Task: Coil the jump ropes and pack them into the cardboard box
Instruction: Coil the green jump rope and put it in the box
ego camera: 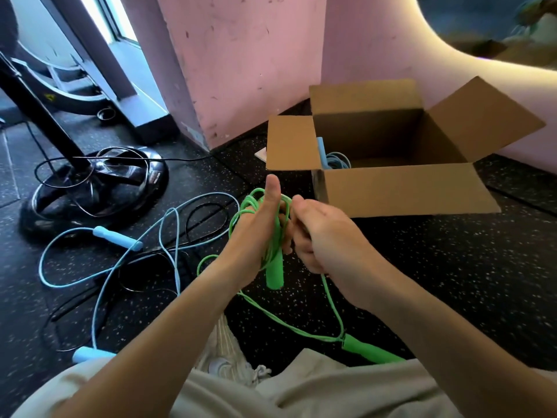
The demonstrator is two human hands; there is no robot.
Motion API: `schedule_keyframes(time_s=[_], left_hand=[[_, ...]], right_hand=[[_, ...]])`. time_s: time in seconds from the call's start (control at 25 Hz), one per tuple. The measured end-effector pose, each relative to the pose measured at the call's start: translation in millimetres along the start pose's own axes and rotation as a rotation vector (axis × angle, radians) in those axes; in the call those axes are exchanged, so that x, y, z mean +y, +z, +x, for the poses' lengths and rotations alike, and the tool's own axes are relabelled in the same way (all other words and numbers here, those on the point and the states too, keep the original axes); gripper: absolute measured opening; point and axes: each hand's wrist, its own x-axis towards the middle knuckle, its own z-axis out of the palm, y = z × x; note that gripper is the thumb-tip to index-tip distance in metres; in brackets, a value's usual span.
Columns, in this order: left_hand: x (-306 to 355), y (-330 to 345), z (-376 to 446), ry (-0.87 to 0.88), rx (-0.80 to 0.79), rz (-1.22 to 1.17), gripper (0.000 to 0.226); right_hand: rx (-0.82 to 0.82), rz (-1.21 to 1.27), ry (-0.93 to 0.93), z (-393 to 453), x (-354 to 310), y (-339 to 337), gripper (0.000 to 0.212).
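My left hand (259,227) holds loops of a green jump rope (272,251) together with one green handle that hangs below the palm, thumb pointing up. Close beside it, my right hand (319,233) pinches the green cord, which runs down to the second green handle (369,351) on the floor by my knee. An open cardboard box (404,188) stands just beyond my hands; a coiled light-blue rope (336,160) lies in its left corner. Loose on the floor to the left lie another light-blue rope (117,236) and a black rope (208,218).
The floor is black speckled rubber (452,267). A black round stand base (96,182) with a pole sits at the left. A pink wall corner (241,70) rises behind the box. My shoe (229,354) and pale trousers fill the bottom of the view.
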Motion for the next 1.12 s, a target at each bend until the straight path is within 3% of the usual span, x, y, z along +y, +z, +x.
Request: schedule_keyframes(time_s=[0.16, 0.24, 0.36, 0.44, 0.52, 0.56, 0.6, 0.68, 0.76, 0.92, 1.04, 1.12], left_hand=[[10, -4, -7, -0.022, -0.256, -0.078, 0.078], [18, -5, -10, 0.035, -0.257, -0.295, 0.072], [30, -11, -9, 0.051, -0.125, -0.639, 0.067], [32, -16, -7, 0.019, 0.008, -0.736, 0.066], [28, -17, -3, -0.006, 0.115, -0.727, 0.065], [26, -15, -2, -0.008, 0.148, -0.714, 0.065], [24, -14, -1, -0.006, 0.171, -0.712, 0.064], [24, -13, 1, 0.003, 0.212, -0.741, 0.063], [26, -18, 6, 0.004, 0.265, -0.78, 0.063], [22, -28, 13, 0.039, 0.37, -0.765, 0.06], [15, -30, 15, 0.06, 0.38, -0.507, 0.059], [11, -31, 14, 0.006, 0.286, -0.271, 0.059]], right_hand=[[0.304, -0.18, -0.17, 13, -8, -38, 0.035], [0.336, -0.513, -0.052, 24, 4, -69, 0.033], [-0.031, -1.153, 0.396, 30, 39, -81, 0.026], [-0.311, -1.309, 0.408, 26, 52, -66, 0.046], [-0.408, -1.091, 0.192, 18, 48, -43, 0.079], [-0.438, -0.926, 0.095, 13, 44, -32, 0.085], [-0.467, -0.78, 0.012, 10, 43, -24, 0.08], [-0.458, -0.522, -0.016, 3, 42, -10, 0.046], [-0.45, -0.359, 0.056, -3, 41, 1, 0.046], [-0.362, -0.241, -0.108, -7, 40, 13, 0.042], [-0.262, -0.443, -0.35, -8, 27, 4, 0.04], [-0.116, -0.532, -0.533, -6, 10, -13, 0.034]])
